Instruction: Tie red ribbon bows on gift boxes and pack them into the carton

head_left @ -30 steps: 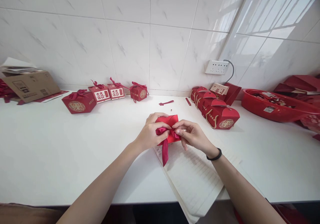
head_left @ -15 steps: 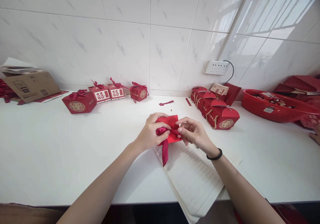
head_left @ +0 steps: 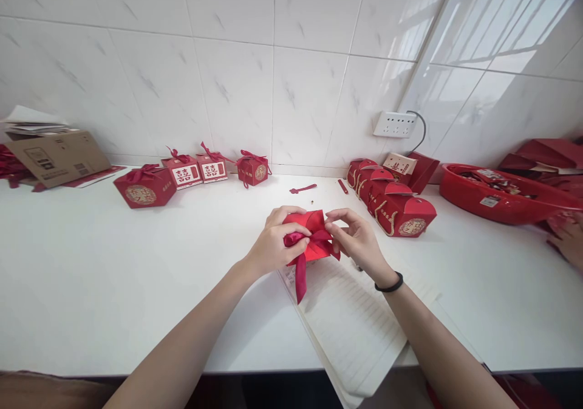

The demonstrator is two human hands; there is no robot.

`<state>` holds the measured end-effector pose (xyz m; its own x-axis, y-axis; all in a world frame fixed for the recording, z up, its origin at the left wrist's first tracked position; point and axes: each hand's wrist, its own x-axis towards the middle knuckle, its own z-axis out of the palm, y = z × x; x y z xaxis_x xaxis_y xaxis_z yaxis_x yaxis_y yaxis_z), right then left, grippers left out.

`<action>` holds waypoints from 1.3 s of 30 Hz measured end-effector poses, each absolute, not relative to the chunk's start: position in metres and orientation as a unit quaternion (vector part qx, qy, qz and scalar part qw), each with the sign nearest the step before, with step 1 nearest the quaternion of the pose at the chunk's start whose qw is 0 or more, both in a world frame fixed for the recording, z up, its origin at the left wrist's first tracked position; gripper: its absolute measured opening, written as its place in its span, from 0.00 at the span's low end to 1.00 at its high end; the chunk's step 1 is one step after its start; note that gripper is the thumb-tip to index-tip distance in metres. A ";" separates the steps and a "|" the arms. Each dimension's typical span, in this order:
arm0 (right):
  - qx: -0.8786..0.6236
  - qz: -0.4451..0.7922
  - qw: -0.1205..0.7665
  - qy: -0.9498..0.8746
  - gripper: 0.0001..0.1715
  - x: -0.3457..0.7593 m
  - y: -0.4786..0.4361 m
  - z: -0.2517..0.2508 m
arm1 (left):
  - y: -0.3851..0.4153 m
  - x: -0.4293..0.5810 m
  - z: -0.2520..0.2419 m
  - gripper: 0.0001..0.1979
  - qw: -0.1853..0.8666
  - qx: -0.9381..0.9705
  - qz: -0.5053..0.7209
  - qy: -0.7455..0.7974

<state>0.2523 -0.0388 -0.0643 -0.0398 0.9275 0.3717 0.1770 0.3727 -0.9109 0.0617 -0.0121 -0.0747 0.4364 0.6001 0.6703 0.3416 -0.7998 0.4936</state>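
A small red gift box (head_left: 317,252) sits in front of me, over the top end of an open lined notebook (head_left: 350,330). A dark red satin ribbon (head_left: 300,278) is looped into a bow on its top, one tail hanging down the front. My left hand (head_left: 277,239) is closed on the ribbon's left loop, fingers resting over the box. At the right side of the bow, my right hand (head_left: 353,236) pinches the ribbon's right loop between thumb and forefinger. The knot is partly hidden by the fingers.
Finished red boxes with bows (head_left: 144,187) stand along the wall at left. Several handled red boxes (head_left: 403,214) line up at right, near a red basin (head_left: 496,205). Another person's hand (head_left: 569,242) is at the right edge. A flattened cardboard box (head_left: 59,157) lies far left.
My right hand has shifted slightly up, and the ribbon's right loop and tail show more. My left hand stays put. The other person's hand has come further into view.
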 end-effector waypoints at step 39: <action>-0.442 0.344 0.554 -0.616 0.15 0.243 -0.034 -0.076 | -0.003 0.059 -0.082 0.09 0.091 0.771 0.541 0.322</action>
